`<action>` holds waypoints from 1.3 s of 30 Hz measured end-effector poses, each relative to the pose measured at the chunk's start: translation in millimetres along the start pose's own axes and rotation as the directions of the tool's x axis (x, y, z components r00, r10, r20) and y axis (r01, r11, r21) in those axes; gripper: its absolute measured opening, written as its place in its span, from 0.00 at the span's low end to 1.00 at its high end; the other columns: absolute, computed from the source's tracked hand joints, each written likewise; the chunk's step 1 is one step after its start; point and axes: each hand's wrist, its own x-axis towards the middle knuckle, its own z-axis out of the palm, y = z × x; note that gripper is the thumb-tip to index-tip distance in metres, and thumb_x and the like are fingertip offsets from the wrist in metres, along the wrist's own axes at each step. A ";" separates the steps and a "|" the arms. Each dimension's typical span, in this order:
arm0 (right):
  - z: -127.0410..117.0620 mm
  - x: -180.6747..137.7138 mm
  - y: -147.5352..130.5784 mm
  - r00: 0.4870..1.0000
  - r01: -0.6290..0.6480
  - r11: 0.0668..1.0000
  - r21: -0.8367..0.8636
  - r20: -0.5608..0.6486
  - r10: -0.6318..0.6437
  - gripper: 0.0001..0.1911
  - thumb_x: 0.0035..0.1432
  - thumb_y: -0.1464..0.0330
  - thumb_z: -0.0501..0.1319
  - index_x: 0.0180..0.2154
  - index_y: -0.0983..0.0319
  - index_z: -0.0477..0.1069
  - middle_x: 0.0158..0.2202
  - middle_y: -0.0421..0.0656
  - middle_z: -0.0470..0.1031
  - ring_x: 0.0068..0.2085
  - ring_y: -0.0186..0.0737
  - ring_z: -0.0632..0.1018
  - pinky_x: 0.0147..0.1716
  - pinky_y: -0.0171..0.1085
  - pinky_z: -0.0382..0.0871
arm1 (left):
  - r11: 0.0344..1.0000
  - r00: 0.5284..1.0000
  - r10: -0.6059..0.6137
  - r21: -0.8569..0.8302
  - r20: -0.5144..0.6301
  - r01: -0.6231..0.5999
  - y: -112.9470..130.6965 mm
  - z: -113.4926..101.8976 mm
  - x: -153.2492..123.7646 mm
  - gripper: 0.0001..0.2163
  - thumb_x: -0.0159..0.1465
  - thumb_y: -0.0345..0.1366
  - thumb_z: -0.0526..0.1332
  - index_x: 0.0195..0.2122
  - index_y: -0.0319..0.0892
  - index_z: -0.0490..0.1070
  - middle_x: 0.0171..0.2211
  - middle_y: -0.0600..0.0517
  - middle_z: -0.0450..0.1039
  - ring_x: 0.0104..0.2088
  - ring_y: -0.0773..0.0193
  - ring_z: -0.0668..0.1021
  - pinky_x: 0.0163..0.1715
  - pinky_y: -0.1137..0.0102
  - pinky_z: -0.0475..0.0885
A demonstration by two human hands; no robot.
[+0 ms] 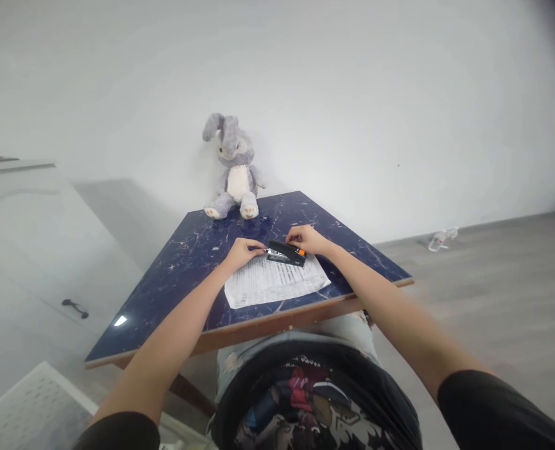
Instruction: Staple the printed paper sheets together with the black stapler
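Note:
A black stapler with an orange part at its right end lies over printed paper on the table. Its top arm is raised from the base, and a bright metal strip shows between them. At the stapler's left end, my left hand pinches the metal tip with thumb and forefinger; whether a loose staple strip is also there is too small to tell. My right hand is closed on the top arm from the far side, its fingers bent near the orange part.
The blue marbled table has a wooden edge facing me. A grey plush rabbit sits at the back against the white wall. A clear plastic item lies on the floor at right. A white perforated surface stands at lower left.

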 end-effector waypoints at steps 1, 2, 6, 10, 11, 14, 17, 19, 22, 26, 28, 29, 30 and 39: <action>-0.3 -0.3 1.0 1.000 0.004 1.000 -0.002 0.002 -0.004 0.10 0.55 0.76 0.62 0.33 0.62 0.82 0.34 0.43 0.81 0.33 0.37 0.78 0.38 0.35 0.71 | 1.000 1.000 0.004 0.007 -0.010 -0.004 1.3 0.5 -0.7 0.08 0.59 0.41 0.71 0.37 0.45 0.86 0.39 0.48 0.86 0.42 0.51 0.86 0.53 0.56 0.76; -0.5 -0.5 1.9 1.000 0.005 1.000 -0.003 0.004 -0.005 0.10 0.55 0.77 0.62 0.33 0.62 0.82 0.34 0.43 0.81 0.32 0.37 0.77 0.38 0.35 0.71 | 1.000 1.000 0.011 0.013 -0.025 -0.011 2.6 0.9 -1.2 0.07 0.59 0.40 0.71 0.36 0.45 0.86 0.38 0.48 0.86 0.41 0.51 0.85 0.52 0.56 0.76; -1.1 -0.3 4.3 1.000 -0.007 1.000 -0.002 0.009 0.007 0.10 0.54 0.77 0.62 0.33 0.62 0.82 0.34 0.43 0.81 0.32 0.37 0.77 0.38 0.35 0.71 | 0.997 0.986 0.015 -0.070 -0.169 -0.027 4.6 1.4 0.1 0.09 0.60 0.43 0.71 0.37 0.44 0.85 0.39 0.47 0.85 0.41 0.52 0.85 0.51 0.57 0.78; -1.2 -0.7 4.5 1.000 -0.024 1.000 0.007 0.016 0.023 0.11 0.54 0.77 0.62 0.33 0.62 0.82 0.35 0.43 0.81 0.33 0.37 0.77 0.39 0.35 0.72 | 0.971 0.970 -0.054 -0.240 -0.235 -0.004 -3.2 -0.6 4.8 0.16 0.61 0.48 0.69 0.41 0.42 0.84 0.40 0.44 0.85 0.39 0.53 0.86 0.47 0.58 0.80; -1.3 -1.0 4.5 1.000 -0.024 1.000 0.008 0.018 0.024 0.11 0.54 0.77 0.61 0.33 0.62 0.82 0.35 0.43 0.81 0.33 0.38 0.78 0.39 0.35 0.72 | 0.965 0.967 -0.077 -0.261 -0.243 0.011 -5.9 -1.2 5.6 0.17 0.60 0.49 0.70 0.41 0.41 0.84 0.40 0.43 0.85 0.39 0.53 0.86 0.47 0.57 0.80; -1.7 -1.8 4.6 1.000 -0.020 1.000 0.006 0.023 0.020 0.11 0.54 0.77 0.61 0.34 0.62 0.82 0.35 0.43 0.81 0.34 0.37 0.78 0.40 0.35 0.72 | 0.951 0.955 -0.156 -0.300 -0.253 0.076 -12.1 -2.4 6.0 0.21 0.55 0.50 0.74 0.42 0.40 0.85 0.39 0.42 0.85 0.38 0.53 0.85 0.44 0.58 0.80; -2.4 -1.9 4.4 0.999 -0.033 0.999 0.002 0.023 0.033 0.11 0.54 0.77 0.61 0.34 0.62 0.82 0.35 0.43 0.81 0.33 0.37 0.78 0.40 0.35 0.72 | 0.950 0.963 -0.169 -0.295 -0.210 0.102 -12.3 -2.6 4.6 0.22 0.52 0.47 0.76 0.44 0.39 0.85 0.39 0.43 0.85 0.37 0.54 0.85 0.43 0.59 0.80; -2.7 -1.6 4.0 0.999 -0.040 0.999 -0.001 0.026 0.040 0.10 0.54 0.77 0.61 0.34 0.62 0.82 0.35 0.43 0.81 0.33 0.37 0.78 0.40 0.35 0.72 | 0.964 0.975 -0.132 -0.252 -0.176 0.085 -9.7 -1.8 4.0 0.20 0.54 0.45 0.75 0.44 0.40 0.85 0.40 0.43 0.85 0.38 0.53 0.85 0.44 0.59 0.79; -2.9 -1.4 3.2 0.999 -0.032 0.999 -0.002 0.033 0.032 0.11 0.54 0.77 0.61 0.33 0.63 0.82 0.35 0.44 0.81 0.33 0.37 0.78 0.40 0.35 0.72 | 0.993 0.989 -0.065 -0.106 -0.129 0.051 -5.7 1.2 4.5 0.13 0.58 0.42 0.71 0.42 0.43 0.85 0.38 0.46 0.85 0.39 0.52 0.84 0.48 0.57 0.77; -2.7 -1.9 3.2 0.999 -0.023 1.000 -0.001 0.036 0.023 0.11 0.53 0.78 0.60 0.33 0.63 0.82 0.35 0.44 0.81 0.33 0.37 0.78 0.39 0.35 0.72 | 1.000 0.999 -0.003 0.020 -0.041 0.004 -5.2 7.5 6.3 0.09 0.60 0.39 0.68 0.39 0.45 0.85 0.39 0.47 0.85 0.41 0.51 0.83 0.51 0.56 0.75; -2.5 -2.1 4.3 0.999 -0.024 1.000 -0.004 0.035 0.024 0.11 0.53 0.78 0.60 0.33 0.63 0.82 0.35 0.43 0.81 0.33 0.37 0.78 0.39 0.35 0.72 | 1.000 1.000 0.000 0.023 -0.009 0.000 -6.5 10.0 7.0 0.10 0.60 0.39 0.67 0.40 0.44 0.85 0.41 0.47 0.85 0.41 0.52 0.83 0.49 0.57 0.75; -2.3 -2.1 5.1 0.999 -0.024 1.000 -0.007 0.035 0.024 0.11 0.53 0.78 0.60 0.33 0.63 0.82 0.35 0.43 0.81 0.34 0.37 0.78 0.39 0.35 0.72 | 1.000 1.000 -0.007 0.019 0.005 0.007 -7.2 10.8 7.3 0.10 0.60 0.40 0.67 0.40 0.44 0.84 0.41 0.47 0.85 0.40 0.53 0.83 0.47 0.58 0.75; -2.2 -2.0 6.0 0.999 -0.021 1.000 -0.009 0.037 0.021 0.11 0.53 0.78 0.61 0.33 0.63 0.82 0.35 0.43 0.81 0.34 0.38 0.78 0.39 0.35 0.71 | 1.000 1.000 -0.017 0.015 0.019 0.017 -7.8 11.3 7.6 0.10 0.61 0.40 0.67 0.40 0.43 0.84 0.41 0.47 0.85 0.38 0.54 0.83 0.46 0.60 0.76; -2.8 -0.6 8.8 0.999 0.004 1.000 -0.015 0.051 -0.003 0.12 0.52 0.78 0.60 0.33 0.63 0.82 0.35 0.44 0.81 0.33 0.39 0.77 0.39 0.36 0.71 | 0.999 0.996 -0.053 -0.003 0.076 0.054 -6.6 10.4 8.1 0.12 0.60 0.40 0.68 0.40 0.39 0.84 0.40 0.46 0.85 0.36 0.57 0.83 0.42 0.63 0.78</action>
